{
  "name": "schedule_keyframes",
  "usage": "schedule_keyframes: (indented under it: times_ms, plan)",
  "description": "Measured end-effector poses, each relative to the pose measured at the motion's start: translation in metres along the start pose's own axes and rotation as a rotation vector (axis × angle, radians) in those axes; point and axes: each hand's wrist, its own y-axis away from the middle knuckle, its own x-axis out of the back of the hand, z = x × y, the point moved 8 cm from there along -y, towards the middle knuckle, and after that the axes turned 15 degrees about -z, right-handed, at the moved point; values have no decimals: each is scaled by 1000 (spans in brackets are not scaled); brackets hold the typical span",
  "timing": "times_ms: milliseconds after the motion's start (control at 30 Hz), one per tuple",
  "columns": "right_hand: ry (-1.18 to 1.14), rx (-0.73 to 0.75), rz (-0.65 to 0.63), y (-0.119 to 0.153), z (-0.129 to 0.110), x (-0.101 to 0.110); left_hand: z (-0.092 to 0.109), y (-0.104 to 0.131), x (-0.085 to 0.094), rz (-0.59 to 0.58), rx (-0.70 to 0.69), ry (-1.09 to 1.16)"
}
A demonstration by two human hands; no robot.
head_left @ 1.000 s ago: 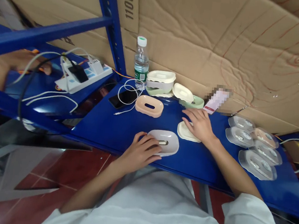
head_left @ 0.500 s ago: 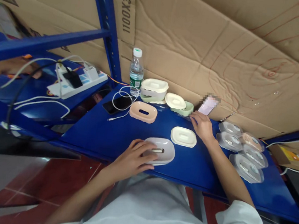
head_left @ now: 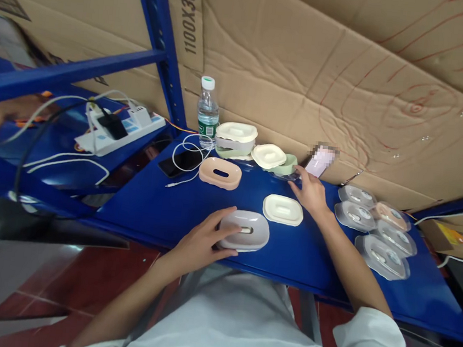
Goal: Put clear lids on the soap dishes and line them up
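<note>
My left hand [head_left: 202,240] grips the near left side of a grey oval soap dish [head_left: 246,231] on the blue shelf top [head_left: 171,200], thumb on its rim. A cream oval insert [head_left: 283,209] lies flat just behind it. My right hand [head_left: 311,191] reaches to the back, fingers on a clear plastic piece beside a green dish [head_left: 285,165] capped with a cream insert [head_left: 269,155]. A pink dish [head_left: 220,172] sits further left.
A stack of cream, grey and green dishes [head_left: 235,139], a water bottle [head_left: 208,110], a phone [head_left: 180,161] with white cable and a power strip [head_left: 120,126] stand at the back left. Several clear wrapped dishes [head_left: 376,233] lie at the right. Cardboard lines the back.
My right hand left the cream insert and moved back to the green dish. My left hand shifted from the top of the grey dish to gripping its side.
</note>
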Motion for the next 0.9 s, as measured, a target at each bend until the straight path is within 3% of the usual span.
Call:
schedule_keyframes:
  times_ms: [200,333,467,633,900]
  plan:
    - [-127,89,116,-1,-3,31,3,-2,-2,-35,-55,-93]
    - [-148,75,138,-7,0,43,6,-3,-3,-77,-68,-114]
    - [-136,105,75,-16,3,44,7,-3,-2,-76,-59,-105]
    - [88,97,-76,-21,1,39,8,-3,1,-64,-65,-88]
    - [257,30,2,-23,-8,41,7,-4,1,-84,-66,-74]
